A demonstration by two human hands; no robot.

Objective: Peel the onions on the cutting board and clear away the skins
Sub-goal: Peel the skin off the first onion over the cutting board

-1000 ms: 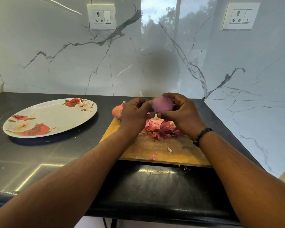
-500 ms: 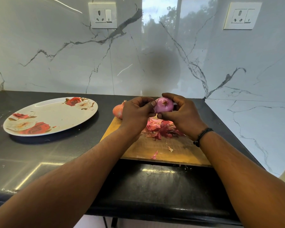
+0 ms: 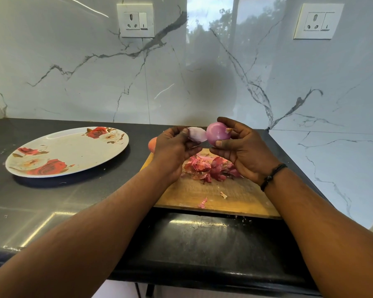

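— Where's the onion?

— The peeled red onion [image 3: 218, 134] is up off the wooden cutting board [image 3: 235, 201], in the right hand [image 3: 243, 151]. That grip is curled round it, thumb on the near side, fingers over the top by the root tuft.

— And the left?

— The left hand [image 3: 174, 151] has its grip pinched on a pale purple strip of skin [image 3: 196, 134], thumb pressed on it; the strip touches the onion's left side.

— The rest?

— A heap of loose skins [image 3: 209, 167] lies on the board below both hands, with two small scraps nearer the front edge. An unpeeled onion [image 3: 152, 144] peeks out behind the left hand. A rose-patterned plate [image 3: 58, 147] sits well to the left on the black desk [image 3: 52, 201].
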